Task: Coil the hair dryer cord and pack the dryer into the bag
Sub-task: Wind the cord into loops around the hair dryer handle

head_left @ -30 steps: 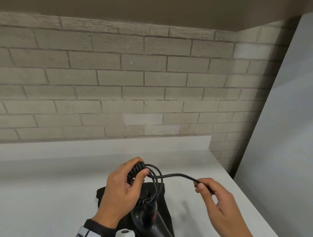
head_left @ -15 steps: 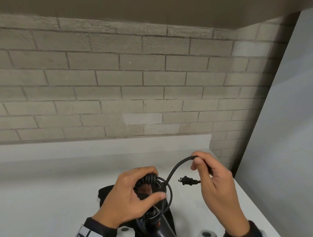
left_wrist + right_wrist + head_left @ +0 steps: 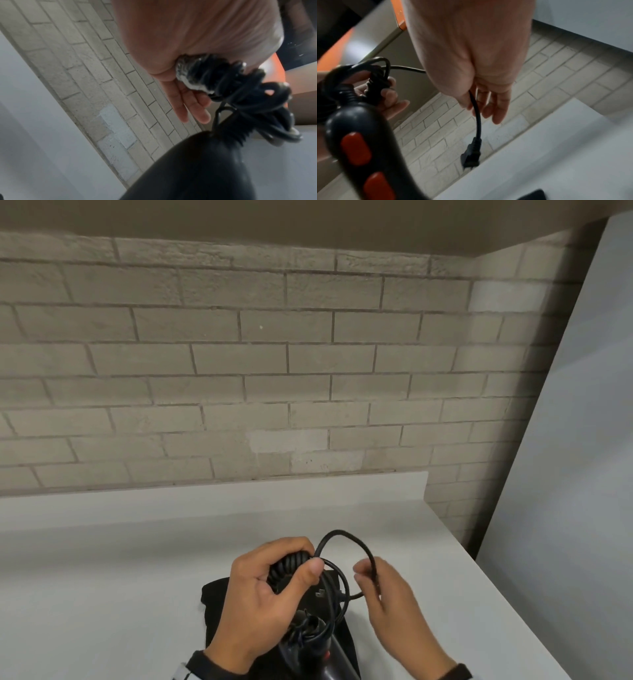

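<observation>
left hand [image 3: 270,587]: clenched round coiled cord [image 3: 286,568], above the bag
right hand [image 3: 394,601]: thumb pinches the cord's loose end, fingers near straight
plug [image 3: 471,154]: dangling
dryer [image 3: 322,652]: over black bag [image 3: 219,597] on counter [image 3: 102,577]

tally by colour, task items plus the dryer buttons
Black: 3 - hair dryer, cord with plug, bag
Orange-red: 2 - buttons on the dryer handle
Total: 5
</observation>
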### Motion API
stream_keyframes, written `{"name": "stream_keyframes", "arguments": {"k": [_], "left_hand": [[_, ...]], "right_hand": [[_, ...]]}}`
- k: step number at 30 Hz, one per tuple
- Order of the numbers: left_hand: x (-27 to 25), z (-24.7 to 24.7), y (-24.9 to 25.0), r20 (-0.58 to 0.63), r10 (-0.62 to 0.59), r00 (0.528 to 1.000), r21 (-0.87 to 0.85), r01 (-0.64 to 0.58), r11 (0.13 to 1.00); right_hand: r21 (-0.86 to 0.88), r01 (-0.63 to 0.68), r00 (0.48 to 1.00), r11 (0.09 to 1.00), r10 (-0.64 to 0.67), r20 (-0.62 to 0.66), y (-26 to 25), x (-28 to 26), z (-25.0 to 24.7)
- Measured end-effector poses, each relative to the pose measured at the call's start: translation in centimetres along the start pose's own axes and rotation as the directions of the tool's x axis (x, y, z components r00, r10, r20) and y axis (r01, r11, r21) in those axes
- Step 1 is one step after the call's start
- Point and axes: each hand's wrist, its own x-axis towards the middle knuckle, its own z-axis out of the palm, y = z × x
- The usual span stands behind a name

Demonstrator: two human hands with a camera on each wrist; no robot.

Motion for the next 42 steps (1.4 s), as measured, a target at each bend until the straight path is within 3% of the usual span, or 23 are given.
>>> {"name": "stream_keyframes", "arguments": {"k": [2,5,7,9,14,19,26,30,32,33,37,39,42], "left_hand": [[0.0,0.2,0.1,-0.014,-0.027,1.0,-0.021,0.027,0.999],[0.1,0.3,0.1,-0.026,-0.072,0.997,-0.042,0.071,0.997],[0.1,0.3,0.2,-0.027,-0.092,0.995,-0.067,0.09,0.994],[0.1,0.3,0.2,-0.022,-0.109,0.994,-0.092,0.106,0.99],[0.1,0.3,0.1,-0.021,-0.135,0.991,-0.106,0.132,0.986],[0.1,0.3,-0.1,-0.036,-0.149,0.988,-0.128,0.143,0.981],[-0.1,0.6,0.4,-0.018,-0.145,0.989,-0.075,0.143,0.987],[-0.2,1.0,0.5,-0.063,-0.13,0.989,0.008,0.131,0.991],[-0.2,1.2,0.6,-0.079,-0.124,0.989,0.033,0.127,0.991],[-0.3,1.3,0.7,-0.078,-0.118,0.99,0.041,0.121,0.992],[-0.3,1.5,1.0,-0.075,-0.072,0.995,0.078,0.078,0.994],[-0.4,1.6,1.1,-0.077,-0.067,0.995,0.057,0.072,0.996],[-0.5,1.5,1.3,-0.075,-0.071,0.995,0.04,0.074,0.996]], "right_hand": [[0.042,-0.127,0.991,0.991,0.126,0.039,0.4,-0.4,0.9],[0.301,-0.338,0.941,0.892,0.314,0.124,-0.3,-0.6,1.5],[0.512,-0.39,0.914,0.765,0.388,0.117,-1.1,-0.6,1.3],[0.653,-0.363,0.902,0.665,0.426,0.067,-1.9,-0.5,0.7],[0.836,-0.252,0.939,0.488,0.331,0.091,-4.3,-0.4,-1.2],[0.876,-0.234,0.956,0.422,0.266,0.127,-5.9,-0.6,-1.6],[0.92,-0.362,0.917,0.152,0.235,0.323,-8.2,-1.8,-0.1],[0.941,-0.329,0.894,0.082,0.348,0.282,-9.2,-2.2,-0.2],[0.95,-0.292,0.907,0.108,0.348,0.239,-9.7,-2.6,-0.5],[0.943,-0.281,0.921,0.176,0.327,0.213,-9.8,-2.9,-0.5],[0.799,-0.127,0.988,0.588,0.147,0.049,-10.4,-4.4,0.4],[0.727,-0.045,0.998,0.685,0.059,0.006,-10.2,-5.0,0.4],[0.617,-0.018,0.996,0.787,-0.037,0.076,-10.3,-4.9,-0.5]]}}
